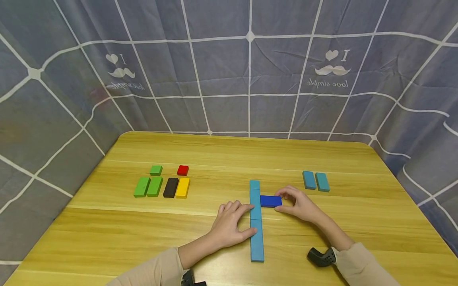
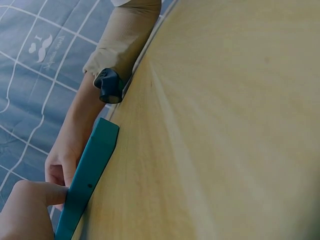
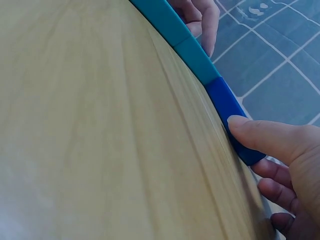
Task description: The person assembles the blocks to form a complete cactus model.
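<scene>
A column of light-blue blocks (image 1: 256,242) lies end to end on the table, with a short piece (image 1: 254,184) at its far end. My left hand (image 1: 230,226) rests on it, index fingertip and thumb touching its left part, nothing gripped. On the right of the column lies a dark blue block (image 1: 269,201), set crosswise with its end against the column. My right hand (image 1: 298,204) pinches that block by its outer end between thumb and fingers. In the right wrist view the dark blue block (image 3: 225,102) meets the light-blue blocks (image 3: 192,57).
Green blocks (image 1: 155,186), a small green block (image 1: 156,170), a small red block (image 1: 183,170), a black block (image 1: 170,187) and a yellow block (image 1: 183,188) lie at the left. Two light-blue blocks (image 1: 322,182) lie at the back right. A grey curtain (image 1: 229,79) surrounds the wooden table (image 1: 125,234).
</scene>
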A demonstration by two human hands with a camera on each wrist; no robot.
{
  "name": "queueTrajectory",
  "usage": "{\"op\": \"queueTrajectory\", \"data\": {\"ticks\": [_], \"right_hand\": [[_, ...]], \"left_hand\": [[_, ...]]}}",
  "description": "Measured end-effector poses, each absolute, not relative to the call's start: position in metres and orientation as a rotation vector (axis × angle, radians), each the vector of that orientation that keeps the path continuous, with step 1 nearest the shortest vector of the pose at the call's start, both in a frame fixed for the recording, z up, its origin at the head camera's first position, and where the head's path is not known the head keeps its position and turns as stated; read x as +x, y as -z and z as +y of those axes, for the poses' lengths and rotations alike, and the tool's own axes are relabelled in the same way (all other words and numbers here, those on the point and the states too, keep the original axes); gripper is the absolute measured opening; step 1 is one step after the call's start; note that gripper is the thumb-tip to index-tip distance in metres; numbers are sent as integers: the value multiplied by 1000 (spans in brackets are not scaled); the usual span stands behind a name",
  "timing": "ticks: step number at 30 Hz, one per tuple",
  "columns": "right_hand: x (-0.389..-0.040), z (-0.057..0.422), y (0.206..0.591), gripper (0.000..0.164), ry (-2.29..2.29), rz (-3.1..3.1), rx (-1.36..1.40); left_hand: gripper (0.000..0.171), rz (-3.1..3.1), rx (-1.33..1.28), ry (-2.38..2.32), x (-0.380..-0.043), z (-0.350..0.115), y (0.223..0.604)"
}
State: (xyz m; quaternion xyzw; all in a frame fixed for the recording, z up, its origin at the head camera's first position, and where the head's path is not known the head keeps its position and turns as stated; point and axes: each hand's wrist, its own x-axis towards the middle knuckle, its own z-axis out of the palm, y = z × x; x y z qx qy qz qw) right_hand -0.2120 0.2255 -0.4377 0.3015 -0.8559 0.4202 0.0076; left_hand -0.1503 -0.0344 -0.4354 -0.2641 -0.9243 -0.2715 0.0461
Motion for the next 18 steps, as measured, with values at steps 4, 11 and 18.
{"op": "queueTrajectory", "data": {"ticks": [4, 11, 18], "right_hand": [[-211, 225, 437, 29, -1312, -2681, 936], [-216, 232, 432, 34, -1435, -2666, 939], [-221, 255, 399, 39, -1374, -2565, 819]], "left_hand": [[57, -2825, -803, 825, -150, -34, 435], [56, -2800, -817, 827, -150, -35, 436], [56, -2799, -811, 836, -150, -34, 436]]}}
